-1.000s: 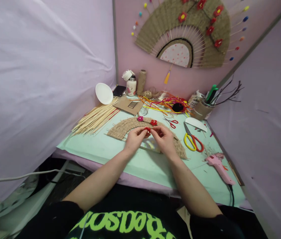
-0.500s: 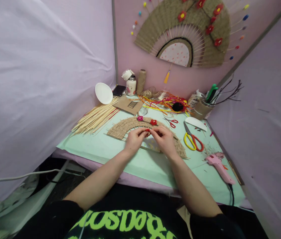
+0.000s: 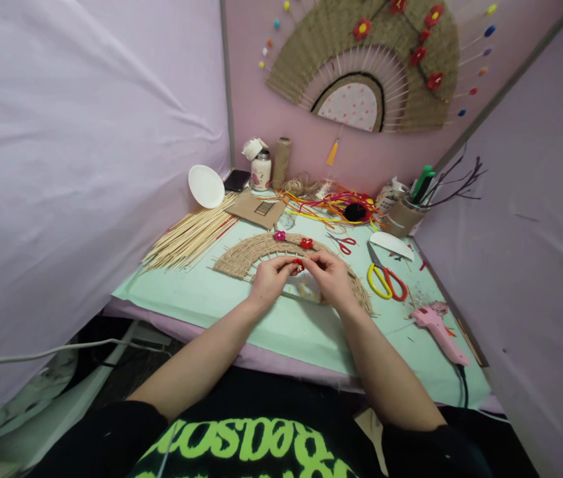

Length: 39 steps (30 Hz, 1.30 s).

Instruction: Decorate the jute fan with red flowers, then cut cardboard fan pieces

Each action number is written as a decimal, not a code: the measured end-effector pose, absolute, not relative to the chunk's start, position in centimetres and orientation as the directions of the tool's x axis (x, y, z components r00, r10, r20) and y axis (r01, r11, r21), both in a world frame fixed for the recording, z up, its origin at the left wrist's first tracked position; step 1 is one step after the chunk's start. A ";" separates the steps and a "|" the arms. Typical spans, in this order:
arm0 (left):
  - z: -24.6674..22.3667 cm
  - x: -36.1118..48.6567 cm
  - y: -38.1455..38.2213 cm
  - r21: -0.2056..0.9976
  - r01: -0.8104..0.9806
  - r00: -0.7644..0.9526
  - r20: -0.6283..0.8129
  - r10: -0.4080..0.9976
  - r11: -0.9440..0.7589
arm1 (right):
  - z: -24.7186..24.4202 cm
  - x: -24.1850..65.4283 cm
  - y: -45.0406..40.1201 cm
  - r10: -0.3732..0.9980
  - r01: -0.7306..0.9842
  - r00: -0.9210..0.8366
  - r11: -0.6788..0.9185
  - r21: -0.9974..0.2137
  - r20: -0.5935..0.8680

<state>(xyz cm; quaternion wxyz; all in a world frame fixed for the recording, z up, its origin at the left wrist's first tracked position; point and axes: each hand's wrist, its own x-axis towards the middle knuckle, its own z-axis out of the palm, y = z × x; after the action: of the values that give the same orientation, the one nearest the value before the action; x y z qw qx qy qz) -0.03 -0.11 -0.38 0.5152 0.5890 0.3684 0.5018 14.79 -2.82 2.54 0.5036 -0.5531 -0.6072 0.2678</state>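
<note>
Left hand and right hand meet on a red piece

Thumb and fingers of each hand pinch the small red piece from opposite sides, over the middle of the woven fan on the table. Fingers hide much of it, so its exact shape cannot be told. The step looks like shaping it by touch. To do that well, let the left pinch anchor while the right makes small, light adjustments; squeezing hard could flatten it. The red flower and pink flower near the fan's outer edge could guide the form. Pressing the wrists into the weave is best avoided.
</note>
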 end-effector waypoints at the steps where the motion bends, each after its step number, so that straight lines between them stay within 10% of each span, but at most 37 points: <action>1: -0.3 0.0 -0.1 0.977 -0.078 0.229 0.211 0.950 -0.198 | 2.5 14.8 -2.8 0.946 0.391 0.124 0.232 -0.891 0.301; 12: 0.1 0.2 0.2 0.970 -0.241 0.287 0.073 0.955 -0.002 | 1.9 14.9 -2.4 0.938 0.254 0.289 0.120 -0.960 0.194; 39: 0.1 -0.5 0.5 0.960 0.053 0.283 0.249 0.926 -0.274 | 1.3 15.0 -2.2 0.980 0.155 0.157 0.099 -0.983 0.124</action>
<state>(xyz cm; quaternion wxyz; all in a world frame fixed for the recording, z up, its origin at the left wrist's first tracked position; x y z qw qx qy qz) -0.52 0.49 0.06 0.4695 0.6490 0.3773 0.4648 14.99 -2.20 1.28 0.5290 -0.5463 -0.5194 0.3897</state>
